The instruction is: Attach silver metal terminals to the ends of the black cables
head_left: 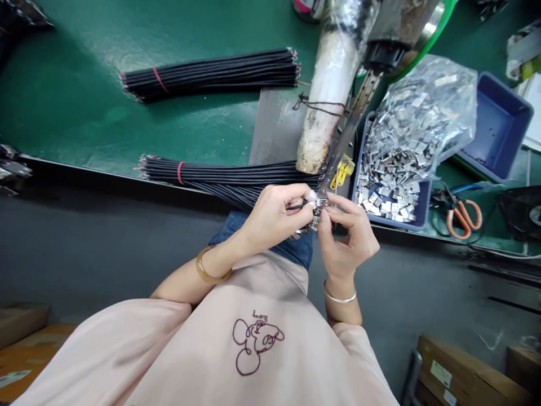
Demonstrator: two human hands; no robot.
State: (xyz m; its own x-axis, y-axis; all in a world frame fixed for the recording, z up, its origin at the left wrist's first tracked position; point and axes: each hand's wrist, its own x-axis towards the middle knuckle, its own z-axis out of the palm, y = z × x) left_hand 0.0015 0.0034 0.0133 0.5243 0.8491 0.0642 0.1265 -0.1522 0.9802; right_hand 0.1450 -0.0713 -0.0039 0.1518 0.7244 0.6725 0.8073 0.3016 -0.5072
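Note:
My left hand (291, 213) pinches the end of a black cable near the table's front edge. Close against it, my right hand (344, 228) has its thumb and fingers closed on a small silvery metal piece (322, 203) at the cable's end. The tip of a soldering iron (333, 163) slants down from above to just over the fingertips. Left of the hands lies a bundle of black cables (220, 173) tied with a red band. Below the fingers several more metal pieces (299, 232) show in part.
A blue tray (416, 223) of small metal pieces with a plastic bag (439, 107) stands right of the hands. Beside it are orange-handled cutters (465, 219) and another blue tray (494, 124). A wrapped white tube (325, 107) hangs above; another cable bundle (211, 74) lies farther back.

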